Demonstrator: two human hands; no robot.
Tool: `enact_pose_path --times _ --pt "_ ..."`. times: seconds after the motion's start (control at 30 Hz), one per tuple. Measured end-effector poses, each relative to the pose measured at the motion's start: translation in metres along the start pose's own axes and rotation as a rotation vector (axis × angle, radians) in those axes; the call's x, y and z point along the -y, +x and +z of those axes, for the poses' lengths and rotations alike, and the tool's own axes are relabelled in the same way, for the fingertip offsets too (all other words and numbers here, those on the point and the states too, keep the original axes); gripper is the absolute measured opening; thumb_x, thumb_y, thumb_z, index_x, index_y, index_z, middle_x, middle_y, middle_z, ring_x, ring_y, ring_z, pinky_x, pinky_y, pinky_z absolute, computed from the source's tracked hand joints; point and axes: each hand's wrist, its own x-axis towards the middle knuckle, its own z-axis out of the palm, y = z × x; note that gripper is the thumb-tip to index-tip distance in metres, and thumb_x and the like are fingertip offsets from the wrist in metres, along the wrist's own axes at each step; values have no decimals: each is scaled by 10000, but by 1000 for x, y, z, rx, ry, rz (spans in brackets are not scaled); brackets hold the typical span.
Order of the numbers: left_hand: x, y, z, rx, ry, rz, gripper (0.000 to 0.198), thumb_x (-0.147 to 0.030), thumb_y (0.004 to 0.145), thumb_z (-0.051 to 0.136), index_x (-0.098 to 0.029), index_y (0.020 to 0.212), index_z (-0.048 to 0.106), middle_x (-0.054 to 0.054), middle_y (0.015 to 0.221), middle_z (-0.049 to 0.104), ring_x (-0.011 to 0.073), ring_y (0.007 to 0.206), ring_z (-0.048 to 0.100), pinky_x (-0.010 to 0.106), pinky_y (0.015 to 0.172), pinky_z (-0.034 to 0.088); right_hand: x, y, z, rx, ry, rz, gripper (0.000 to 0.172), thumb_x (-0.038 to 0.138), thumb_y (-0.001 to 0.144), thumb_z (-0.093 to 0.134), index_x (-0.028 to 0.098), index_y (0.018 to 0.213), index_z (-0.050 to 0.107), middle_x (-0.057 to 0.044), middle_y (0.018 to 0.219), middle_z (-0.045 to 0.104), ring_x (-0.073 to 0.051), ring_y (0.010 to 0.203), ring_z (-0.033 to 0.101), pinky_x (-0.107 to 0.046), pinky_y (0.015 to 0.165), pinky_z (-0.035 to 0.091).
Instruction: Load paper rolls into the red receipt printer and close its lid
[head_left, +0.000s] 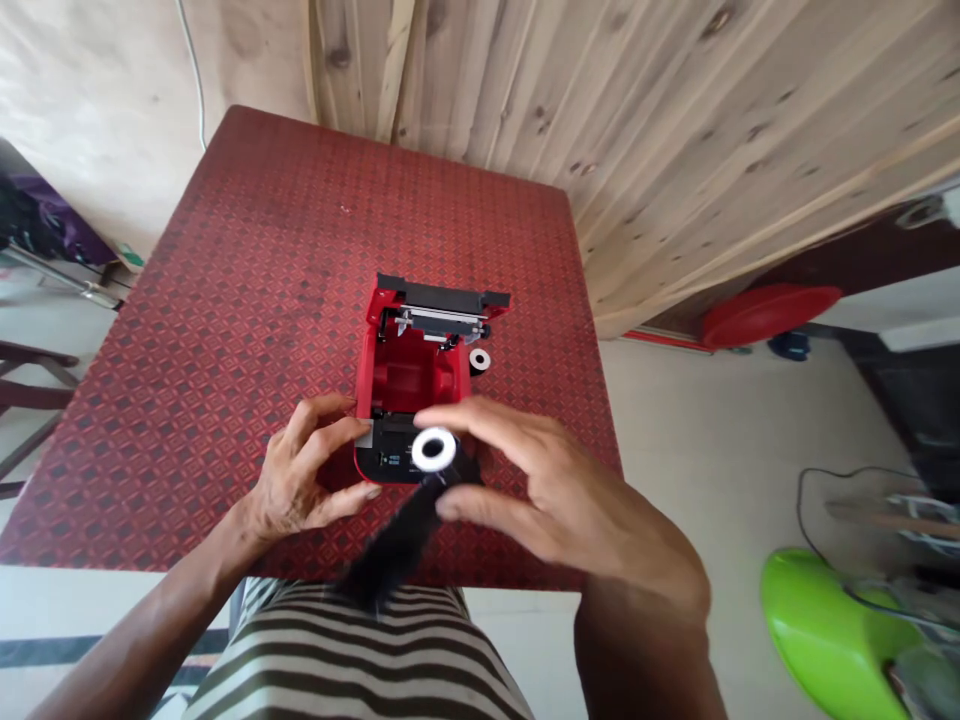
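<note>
A red label printer (411, 385) stands on the table with its lid (442, 310) raised and its inner bay showing. My left hand (304, 465) grips the printer's front left corner, fingers on the side and top, thumb at the front edge. Between the thumb and fingers of my right hand (536, 480) is a black ribbon roll (434, 450) with a white core, held above the printer's front right part. A loose, blurred length of black ribbon (394, 550) hangs from it toward my lap. A second roll (479, 361) with a white core sits against the printer's right side.
The table (225, 300) has a red patterned cover and meets a wooden plank wall (480, 80). On the floor at right are a bright green plastic object (825, 620) and a cable. A red basin (772, 312) lies farther back. Part of a dark wooden chair (34, 395) shows at left.
</note>
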Motion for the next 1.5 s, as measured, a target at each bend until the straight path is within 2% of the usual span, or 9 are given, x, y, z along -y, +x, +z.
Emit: enact_pose_path --times 0.1,0.3,0.57,0.9,1.13,1.23,1.33,1.4,1.5 --pt "0 -1 0 8 -3 2 476 -526 1045 560 -195 1387 581 149 1220 683 235 1106 722 322 845 659 -3 16 6 -131 -247 37 397 206 901 839 184 1259 668 -70 1206 771 -218 1102 739 -350 1015 573" --pt "-3 -2 0 25 -34 -47 509 -592 1021 583 -218 1365 605 145 1221 684 234 1085 729 327 842 670 1 44 20 -139 -586 22 125 190 975 740 182 1095 708 -98 1105 766 -267 1029 714 -417 936 588" --pt "-6 1 -1 40 14 -45 420 -535 1021 617 -195 1268 610 138 1216 661 203 1048 723 288 775 674 -2 64 38 -34 -878 147 235 68 1011 591 155 1184 724 -128 1122 781 -294 1096 684 -423 930 561" --pt "-7 2 -1 41 14 -41 439 -523 1010 639 -181 1285 621 134 1200 660 197 1040 716 274 789 665 -14 87 32 94 -798 283 184 78 983 604 188 977 751 -81 1035 819 -273 1039 750 -368 832 527" --pt "-5 3 -1 44 -1 -43 456 -526 1004 646 -187 1306 601 142 1210 664 209 1033 723 307 787 675 -17 89 36 87 -801 287 178 94 991 611 163 958 772 -116 1002 824 -297 1016 763 -389 819 539" --pt "-6 4 -2 51 5 -42 461 -536 1008 640 -189 1307 592 139 1202 660 212 1049 725 309 789 678 -17 82 32 39 -727 212 156 82 986 641 134 1048 775 -136 1064 821 -316 1073 752 -433 907 567" --pt "-6 5 -1 49 -1 -33 467 -530 1007 645 -171 1302 593 146 1197 655 216 1068 721 302 797 677 -15 65 26 -81 -531 10 228 105 1036 604 142 1209 748 -119 1195 810 -267 1119 741 -440 1016 569" --pt "-5 4 -1 41 -11 -25 472 -527 1006 648 -162 1301 598 150 1198 655 217 1073 720 302 811 674 -12 53 24 -100 -373 -104 226 192 1070 601 167 1252 734 -83 1211 810 -223 1117 734 -407 1031 576" --pt "-4 3 0 25 -20 -19 485 -529 995 669 -157 1298 608 154 1201 665 221 1083 717 300 829 663 -11 39 28 -103 -295 -150 243 298 1046 671 168 1242 729 -69 1164 810 -225 1088 716 -414 1009 588"
